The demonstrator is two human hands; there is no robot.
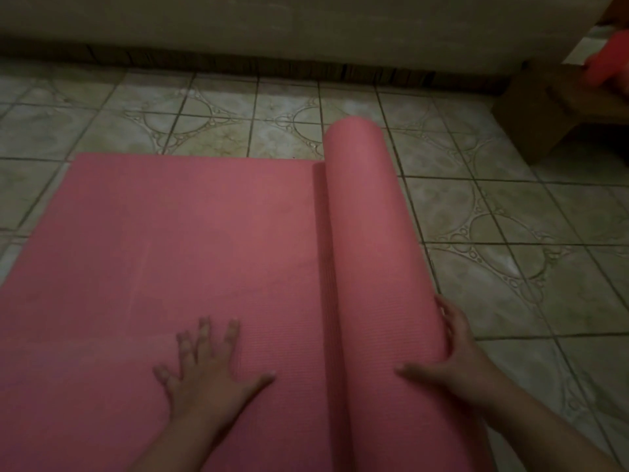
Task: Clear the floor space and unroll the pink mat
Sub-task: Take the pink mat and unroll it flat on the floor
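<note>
the left hand (207,366) lies flat, fingers spread, on the unrolled part of the mat (170,250). the right hand (452,345) cups the roll (371,240), thumb on top, fingers curled over its right side. bare tiled floor (510,216) lies to the right of the roll. a wooden bench (544,110) stands in the far right corner; something orange (609,66) on it is blurred. the mat's near edge is cut off.

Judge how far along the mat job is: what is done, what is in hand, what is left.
Done: much of the mat lies flat on the tiled floor. In hand: the left hand presses the flat part with spread fingers, while the right hand holds the roll. Left: the roll is still thick, and the floor to its right looks bare as far as a wooden bench.
</note>
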